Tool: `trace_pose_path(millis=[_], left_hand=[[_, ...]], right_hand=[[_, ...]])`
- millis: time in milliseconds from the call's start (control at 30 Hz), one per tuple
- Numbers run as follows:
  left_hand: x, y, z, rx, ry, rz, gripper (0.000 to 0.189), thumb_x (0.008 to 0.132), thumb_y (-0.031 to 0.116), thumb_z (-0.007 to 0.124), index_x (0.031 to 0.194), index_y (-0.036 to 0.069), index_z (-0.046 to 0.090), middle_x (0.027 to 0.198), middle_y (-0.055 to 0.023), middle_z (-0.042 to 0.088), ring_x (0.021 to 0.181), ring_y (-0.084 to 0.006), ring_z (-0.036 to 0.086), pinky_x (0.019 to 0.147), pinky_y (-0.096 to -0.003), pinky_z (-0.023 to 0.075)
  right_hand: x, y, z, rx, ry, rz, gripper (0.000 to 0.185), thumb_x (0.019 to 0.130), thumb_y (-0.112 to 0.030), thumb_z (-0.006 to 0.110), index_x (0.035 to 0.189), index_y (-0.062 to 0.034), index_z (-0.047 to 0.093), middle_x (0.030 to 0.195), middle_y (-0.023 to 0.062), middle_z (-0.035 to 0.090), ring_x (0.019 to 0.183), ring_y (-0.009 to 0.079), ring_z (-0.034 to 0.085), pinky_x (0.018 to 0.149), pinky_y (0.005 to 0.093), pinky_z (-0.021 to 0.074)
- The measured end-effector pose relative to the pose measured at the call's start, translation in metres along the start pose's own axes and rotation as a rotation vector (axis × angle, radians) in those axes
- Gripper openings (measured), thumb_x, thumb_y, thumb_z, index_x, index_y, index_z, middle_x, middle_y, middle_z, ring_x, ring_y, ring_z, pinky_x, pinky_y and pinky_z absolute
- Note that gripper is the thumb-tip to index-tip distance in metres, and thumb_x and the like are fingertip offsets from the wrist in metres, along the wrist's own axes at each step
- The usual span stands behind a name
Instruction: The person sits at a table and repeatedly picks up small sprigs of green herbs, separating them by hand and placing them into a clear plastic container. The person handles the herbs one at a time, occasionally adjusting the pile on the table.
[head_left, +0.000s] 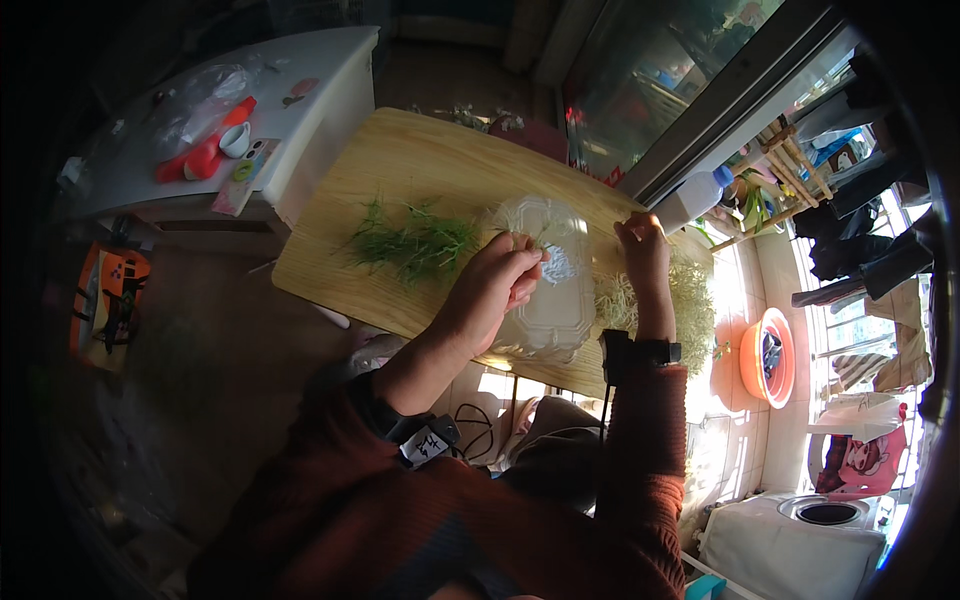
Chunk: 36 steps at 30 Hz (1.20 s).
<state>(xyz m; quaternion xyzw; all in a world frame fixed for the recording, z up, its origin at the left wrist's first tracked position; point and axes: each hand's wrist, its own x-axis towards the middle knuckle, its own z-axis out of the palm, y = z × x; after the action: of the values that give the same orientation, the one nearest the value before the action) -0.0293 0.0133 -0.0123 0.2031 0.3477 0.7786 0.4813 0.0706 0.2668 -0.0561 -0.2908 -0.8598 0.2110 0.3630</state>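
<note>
My left hand (501, 276) is over a clear plastic tray (551, 319), its thumb and fingers pinched on a thin plant sprig (529, 234). Small white pieces (559, 267) lie in the tray. To the left, a loose heap of thin green sprigs (416, 241) is spread on the wooden table (360, 161). My right hand (646, 244) is raised at the table's right side with its fingers curled; whether anything is between them cannot be seen. Below that hand, pale, dry-looking plant strands (682, 304) are heaped at the right end.
A large plastic bottle with a blue cap (694, 199) stands beyond my right hand. At left, a white cabinet (322, 97) carries a white cup (235, 140), red items and plastic bags. An orange basin (766, 358) sits on the tiled floor at right, below hanging clothes (855, 247).
</note>
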Motion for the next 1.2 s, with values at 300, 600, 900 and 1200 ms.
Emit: trace_pose_path(millis=[300, 600, 900, 1200], left_hand=[[-0.005, 0.000, 0.003, 0.166, 0.103, 0.075, 0.011, 0.085, 0.015, 0.058, 0.084, 0.007, 0.052, 0.067, 0.0049, 0.045, 0.055, -0.0013, 0.038, 0.048, -0.0172, 0.0294], [0.005, -0.019, 0.002, 0.112, 0.274, 0.068, 0.008, 0.085, 0.013, 0.056, 0.083, 0.007, 0.051, 0.064, 0.0047, 0.044, 0.050, -0.0027, 0.036, 0.045, -0.0190, 0.0265], [0.006, -0.021, 0.002, 0.126, 0.302, 0.049, 0.008, 0.085, 0.013, 0.055, 0.084, 0.007, 0.050, 0.064, 0.0025, 0.045, 0.048, -0.0043, 0.037, 0.045, -0.0205, 0.0288], [0.007, -0.022, 0.001, 0.123, 0.287, 0.053, 0.008, 0.085, 0.013, 0.055, 0.084, 0.006, 0.050, 0.063, 0.0025, 0.045, 0.047, -0.0047, 0.037, 0.045, -0.0210, 0.0298]], right_hand=[[-0.060, -0.086, -0.038, 0.910, -0.059, 0.479, 0.009, 0.085, -0.007, 0.060, 0.089, 0.0003, 0.055, 0.070, 0.0044, 0.056, 0.057, 0.0099, 0.052, 0.054, 0.0215, 0.0411], [-0.066, -0.106, -0.003, 0.135, -0.005, 0.042, 0.009, 0.078, -0.011, 0.066, 0.079, -0.0033, 0.062, 0.074, 0.0073, 0.061, 0.064, 0.0187, 0.056, 0.060, 0.0298, 0.0441], [-0.061, -0.115, 0.007, -0.139, -0.038, -0.222, 0.009, 0.075, -0.013, 0.066, 0.075, -0.0051, 0.061, 0.076, 0.0073, 0.060, 0.076, 0.0278, 0.052, 0.070, 0.0370, 0.0414], [-0.061, -0.115, 0.008, -0.127, -0.029, -0.212, 0.010, 0.076, -0.013, 0.066, 0.075, -0.0049, 0.061, 0.076, 0.0068, 0.061, 0.074, 0.0271, 0.053, 0.069, 0.0363, 0.0419]])
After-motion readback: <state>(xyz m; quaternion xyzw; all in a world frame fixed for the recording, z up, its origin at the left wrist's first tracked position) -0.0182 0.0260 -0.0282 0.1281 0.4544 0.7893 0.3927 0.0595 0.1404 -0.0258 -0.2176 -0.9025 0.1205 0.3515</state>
